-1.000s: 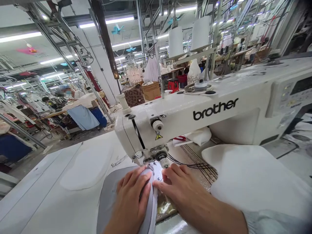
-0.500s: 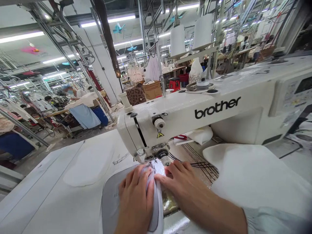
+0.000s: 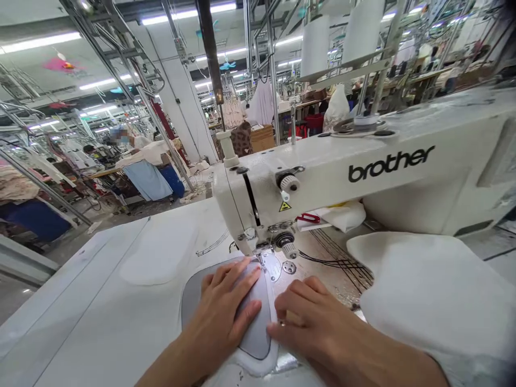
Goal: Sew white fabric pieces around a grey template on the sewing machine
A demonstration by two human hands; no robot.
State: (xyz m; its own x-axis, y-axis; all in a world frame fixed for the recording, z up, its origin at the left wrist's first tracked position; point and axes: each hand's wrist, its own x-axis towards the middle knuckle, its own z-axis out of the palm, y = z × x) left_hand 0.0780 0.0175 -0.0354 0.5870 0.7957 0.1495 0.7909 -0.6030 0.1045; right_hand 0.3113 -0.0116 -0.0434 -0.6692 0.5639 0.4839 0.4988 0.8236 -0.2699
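A flat grey fabric piece (image 3: 255,337) with a dark outline and a white border lies on the sewing machine's bed. Its far right edge is beneath the presser foot (image 3: 262,260), beside the lit needle plate (image 3: 272,266). My left hand (image 3: 226,306) rests flat on the grey area, fingers stretched toward the needle and thumb spread. Along the right border, my right hand (image 3: 318,322) has curled fingers, with the thumb on the white edge; the fingertips are partly hidden. Above both hands is the white sewing machine head (image 3: 258,199).
White fabric pieces (image 3: 427,290) lie right of the machine bed, and another white piece (image 3: 157,255) is on the table at left. Red-handled snips (image 3: 308,217) rest behind the needle area. A co-worker (image 3: 124,140) is at a far station. Thread cones (image 3: 316,45) stand above.
My left hand has spread flatter over the grey piece. My right hand has drawn back toward me from the needle, along the white edge. The camera view has shifted.
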